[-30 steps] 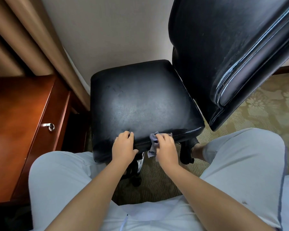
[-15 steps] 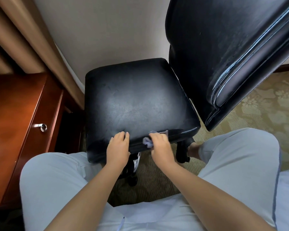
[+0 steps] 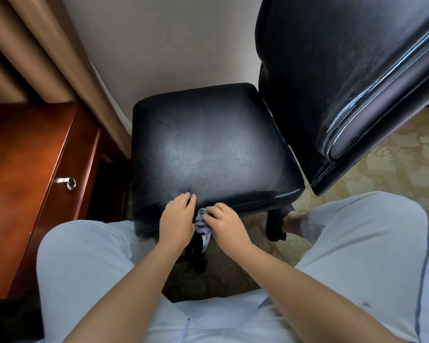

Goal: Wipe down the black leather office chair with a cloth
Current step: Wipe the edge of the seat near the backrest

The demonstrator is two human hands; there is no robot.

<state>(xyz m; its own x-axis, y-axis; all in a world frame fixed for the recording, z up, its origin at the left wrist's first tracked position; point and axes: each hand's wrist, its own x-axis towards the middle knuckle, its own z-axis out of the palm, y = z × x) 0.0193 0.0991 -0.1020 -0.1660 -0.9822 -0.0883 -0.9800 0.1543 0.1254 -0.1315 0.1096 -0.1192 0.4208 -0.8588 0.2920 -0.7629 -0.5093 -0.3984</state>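
Note:
The black leather office chair stands in front of me, its square seat (image 3: 208,149) in the middle and its tall backrest (image 3: 344,70) at the right. My left hand (image 3: 177,219) grips the seat's near edge, fingers curled over the top. Beside it, my right hand (image 3: 224,225) presses a small bunched grey-blue cloth (image 3: 200,222) against the front face of the seat edge. Most of the cloth is hidden under that hand.
A reddish wooden desk (image 3: 22,169) with a metal drawer pull (image 3: 68,183) stands at the left. Beige curtains (image 3: 47,58) hang behind it, next to a plain wall. My knees in light trousers (image 3: 357,243) frame the chair's black base (image 3: 275,226) on patterned carpet (image 3: 394,164).
My right hand slid the cloth leftward along the seat's front edge and down onto its face, closing in on my left hand. The left hand kept its hold on the edge.

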